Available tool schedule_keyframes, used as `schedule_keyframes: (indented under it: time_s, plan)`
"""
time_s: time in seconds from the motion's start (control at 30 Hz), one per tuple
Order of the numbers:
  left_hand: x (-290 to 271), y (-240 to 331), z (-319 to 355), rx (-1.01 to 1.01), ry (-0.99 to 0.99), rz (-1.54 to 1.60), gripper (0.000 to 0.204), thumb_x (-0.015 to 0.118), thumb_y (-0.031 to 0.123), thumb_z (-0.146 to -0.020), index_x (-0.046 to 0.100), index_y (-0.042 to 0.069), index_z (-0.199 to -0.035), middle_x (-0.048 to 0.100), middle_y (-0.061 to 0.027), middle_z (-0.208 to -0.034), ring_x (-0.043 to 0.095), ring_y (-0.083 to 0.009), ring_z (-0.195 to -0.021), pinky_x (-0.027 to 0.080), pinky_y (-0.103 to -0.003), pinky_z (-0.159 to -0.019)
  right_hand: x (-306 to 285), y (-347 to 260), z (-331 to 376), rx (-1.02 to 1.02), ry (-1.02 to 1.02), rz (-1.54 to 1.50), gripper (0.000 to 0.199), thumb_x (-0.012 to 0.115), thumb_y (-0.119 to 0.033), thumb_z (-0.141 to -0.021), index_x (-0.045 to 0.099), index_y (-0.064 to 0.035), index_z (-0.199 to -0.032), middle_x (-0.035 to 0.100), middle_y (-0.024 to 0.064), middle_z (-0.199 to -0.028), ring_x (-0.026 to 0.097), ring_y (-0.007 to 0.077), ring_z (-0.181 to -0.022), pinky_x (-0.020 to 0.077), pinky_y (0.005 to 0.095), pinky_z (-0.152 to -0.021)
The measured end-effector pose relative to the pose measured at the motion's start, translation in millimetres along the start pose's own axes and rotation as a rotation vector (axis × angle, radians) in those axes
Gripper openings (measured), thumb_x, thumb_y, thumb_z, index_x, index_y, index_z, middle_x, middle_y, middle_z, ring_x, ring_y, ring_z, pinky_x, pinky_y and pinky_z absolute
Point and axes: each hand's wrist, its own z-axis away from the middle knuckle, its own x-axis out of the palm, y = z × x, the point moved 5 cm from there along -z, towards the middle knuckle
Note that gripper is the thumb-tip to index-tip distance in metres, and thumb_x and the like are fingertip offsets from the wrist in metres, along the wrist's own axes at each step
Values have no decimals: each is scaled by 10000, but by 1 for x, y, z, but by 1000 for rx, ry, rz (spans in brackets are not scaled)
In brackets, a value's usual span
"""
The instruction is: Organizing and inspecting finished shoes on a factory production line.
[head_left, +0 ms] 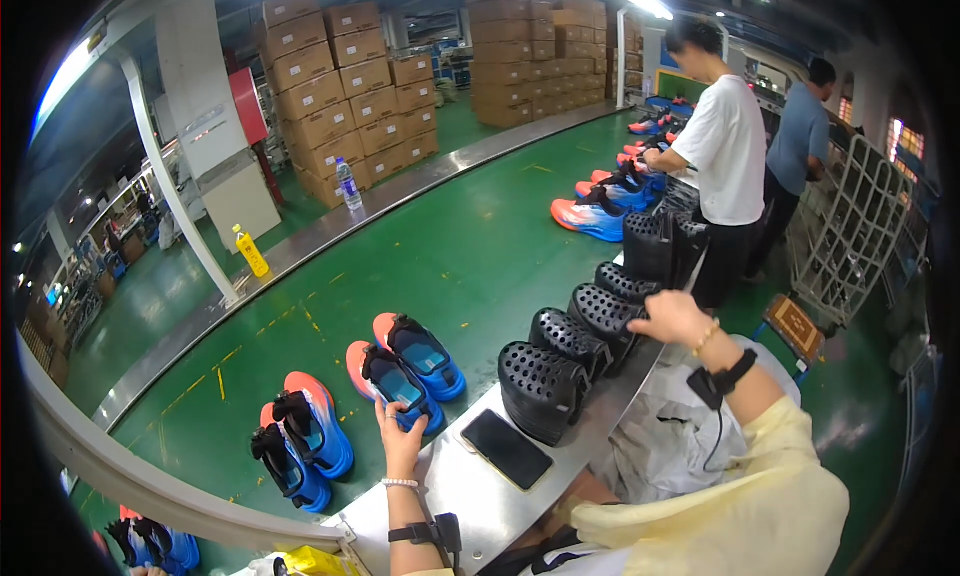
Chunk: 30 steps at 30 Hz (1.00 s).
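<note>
My left hand (402,444) has its thumb and fingers closed on the heel of a blue and orange sneaker (398,384) with a black collar. That shoe's mate (425,361) stands right beside it on the green belt. My right hand (678,319), its fingers bent, grips the edge of a black perforated clog (602,314) in the row along the metal ledge; part of its grip is hidden. Nearer in that row is a stack of black clogs (540,391). A dark phone (507,449) lies on the ledge between my hands.
The green conveyor belt (450,266) carries another sneaker pair (310,431) at left and more sneakers (590,216) farther up. A person in white (730,146) works ahead at right. Bottles, yellow (252,253) and clear (348,186), stand on the far rail; cartons (350,106) are stacked beyond.
</note>
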Motion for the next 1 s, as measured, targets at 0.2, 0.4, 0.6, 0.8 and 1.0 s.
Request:
schedule_keyframes:
  time_s: [0.2,0.4,0.6,0.8,1.0]
  plan:
    - [-31,55,-19,152,381,74,169,565,-55,-803,622,1,-952,608,-159,-1065,614,-307,-1014,489,-398,-909,53,18,14,172,220,-261,654,673,-648,-778,637,-7,-907,692,212,-797,687,382,-805,532,469,-715]
    - [2,73,-59,175,296,-421,338,614,31,-825,572,-4,-1159,583,-199,-1200,588,-370,-1091,483,-456,-936,70,21,2,111,238,-472,591,690,-516,-835,575,49,-965,659,279,-815,647,454,-819,505,519,-709]
    - [14,50,-71,169,252,-658,654,648,61,-804,410,-15,-1408,408,-207,-1466,446,-395,-1320,410,-441,-1090,75,8,6,164,296,-454,644,756,-533,-750,566,28,-1004,677,262,-862,662,446,-861,521,502,-745]
    - [-22,48,-15,230,277,-277,478,612,28,-844,525,43,-1314,556,-147,-1279,573,-311,-1102,508,-378,-896,15,18,26,202,412,-379,573,799,-487,-714,575,-2,-921,674,209,-790,664,417,-783,505,498,-682]
    - [-19,-8,47,-80,237,49,736,722,152,-795,361,30,-1424,480,-233,-1358,533,-382,-1219,434,-415,-1024,-132,-129,39,-214,297,-589,577,784,-498,-714,613,45,-800,626,197,-666,621,351,-628,467,420,-586]
